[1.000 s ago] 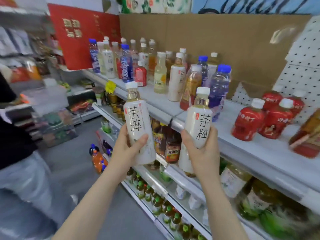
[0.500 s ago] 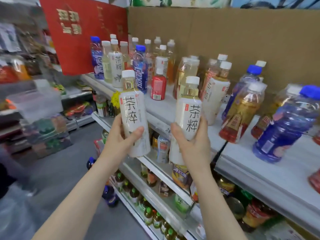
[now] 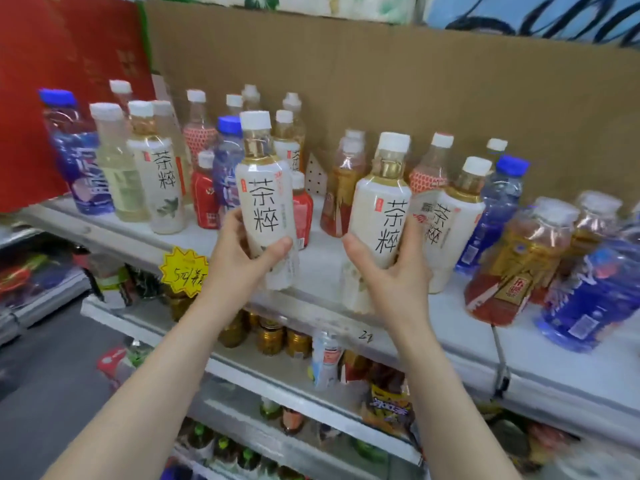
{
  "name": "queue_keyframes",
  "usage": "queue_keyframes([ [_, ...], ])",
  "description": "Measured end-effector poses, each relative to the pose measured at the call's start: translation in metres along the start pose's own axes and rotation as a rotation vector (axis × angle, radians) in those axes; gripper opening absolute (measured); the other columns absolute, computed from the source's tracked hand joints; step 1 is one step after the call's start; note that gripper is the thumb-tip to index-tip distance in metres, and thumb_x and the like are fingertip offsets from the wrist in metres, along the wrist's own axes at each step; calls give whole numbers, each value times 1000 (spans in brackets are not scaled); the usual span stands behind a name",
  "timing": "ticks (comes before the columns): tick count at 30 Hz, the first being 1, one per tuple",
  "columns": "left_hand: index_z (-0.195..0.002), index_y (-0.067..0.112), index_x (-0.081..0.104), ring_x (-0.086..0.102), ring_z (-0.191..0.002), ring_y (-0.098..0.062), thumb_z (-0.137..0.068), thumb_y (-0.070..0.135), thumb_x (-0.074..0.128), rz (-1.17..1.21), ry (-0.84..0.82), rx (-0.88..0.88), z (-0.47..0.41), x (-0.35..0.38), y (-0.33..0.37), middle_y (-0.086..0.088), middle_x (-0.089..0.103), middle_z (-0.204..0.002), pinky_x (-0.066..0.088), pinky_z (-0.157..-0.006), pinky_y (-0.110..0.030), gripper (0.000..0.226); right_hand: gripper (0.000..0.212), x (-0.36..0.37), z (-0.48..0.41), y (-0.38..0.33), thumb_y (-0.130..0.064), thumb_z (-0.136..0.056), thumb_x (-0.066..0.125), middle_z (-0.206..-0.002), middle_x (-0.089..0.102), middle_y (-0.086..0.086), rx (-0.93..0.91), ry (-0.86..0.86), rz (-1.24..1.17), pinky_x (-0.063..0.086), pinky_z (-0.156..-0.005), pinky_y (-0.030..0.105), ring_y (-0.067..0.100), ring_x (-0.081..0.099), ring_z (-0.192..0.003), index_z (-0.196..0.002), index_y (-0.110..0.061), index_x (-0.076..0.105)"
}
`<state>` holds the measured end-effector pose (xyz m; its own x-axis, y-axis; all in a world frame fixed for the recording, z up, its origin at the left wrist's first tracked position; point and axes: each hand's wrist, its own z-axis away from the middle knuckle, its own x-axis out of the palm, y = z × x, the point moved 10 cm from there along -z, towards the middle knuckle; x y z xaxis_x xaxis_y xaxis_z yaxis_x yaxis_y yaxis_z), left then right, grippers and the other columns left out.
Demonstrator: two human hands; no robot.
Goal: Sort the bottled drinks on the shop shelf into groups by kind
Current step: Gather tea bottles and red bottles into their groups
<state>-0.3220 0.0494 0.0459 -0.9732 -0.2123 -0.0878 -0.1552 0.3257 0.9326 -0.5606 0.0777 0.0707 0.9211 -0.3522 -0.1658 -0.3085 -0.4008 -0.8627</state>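
Note:
My left hand [image 3: 242,254] grips a white-labelled tea bottle [image 3: 265,195] with a white cap, held upright above the front edge of the top shelf [image 3: 433,327]. My right hand [image 3: 388,271] grips a second bottle of the same tea [image 3: 379,216], also upright. Two matching tea bottles stand on the shelf, one at the left [image 3: 157,178], one just right of my right hand [image 3: 450,220]. Mixed among them are blue-capped purple drinks [image 3: 78,157], small red bottles [image 3: 204,195] and amber tea bottles [image 3: 341,188].
A cardboard sheet [image 3: 415,98] backs the shelf and a red board [image 3: 62,64] stands at the left. Tilted amber [image 3: 512,268] and blue [image 3: 595,289] bottles crowd the right end. A yellow price tag [image 3: 183,270] hangs on the shelf edge. Lower shelves [image 3: 277,379] hold more drinks.
The view has moved closer to the shelf and to the left. Both hands have carried their tea bottles forward, over the shelf's front edge, still gripping them.

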Motion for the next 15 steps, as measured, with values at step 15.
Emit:
queue_keyframes([
  [15,-124,36,47,58,-106,-3,-76,27,84,-154,-59,75,-62,-25,-47,4,60,-123,46,-84,-18,61,71,70,-31,11,-48,-82,76,-125,60,-14,-23,143,412,49,-96,44,13,56,-115,-141,-32,40],
])
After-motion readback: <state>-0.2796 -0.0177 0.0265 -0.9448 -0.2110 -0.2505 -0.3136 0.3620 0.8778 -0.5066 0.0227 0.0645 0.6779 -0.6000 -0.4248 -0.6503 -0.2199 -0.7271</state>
